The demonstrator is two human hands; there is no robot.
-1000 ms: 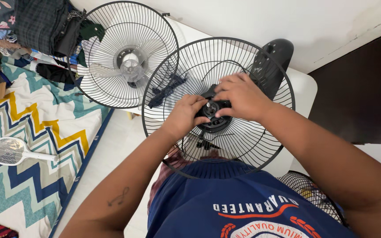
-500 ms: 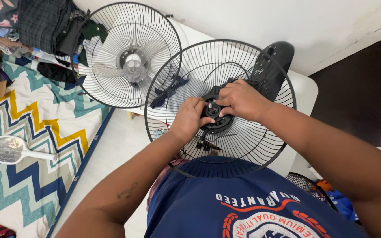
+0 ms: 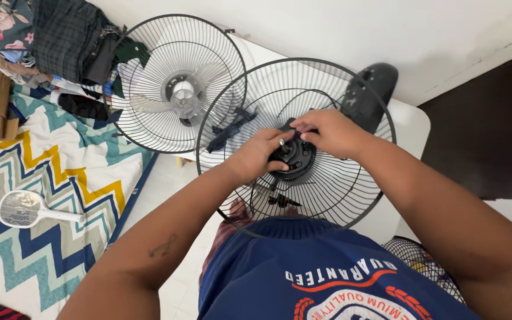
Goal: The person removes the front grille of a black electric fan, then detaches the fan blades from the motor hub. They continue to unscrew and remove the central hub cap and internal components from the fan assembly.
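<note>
— What's nearest the hub (image 3: 296,155)?

— The left hand (image 3: 255,155), fingers curled on the hub's left edge, thumb right by the short shaft (image 3: 281,144) poking up toward us.

— And the right hand (image 3: 329,131)?

— Just beyond the hub, fingertips pinched on its far rim. The hub sits mid-grille (image 3: 351,195), between both hands.

— Farther back from the hub?

— The black base (image 3: 370,89) past the right hand; far left, a second fan (image 3: 176,83) on the white table (image 3: 413,118).

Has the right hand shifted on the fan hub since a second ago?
Yes. The right hand slid off the hub toward its upper right edge, uncovering the hub's black face.
</note>
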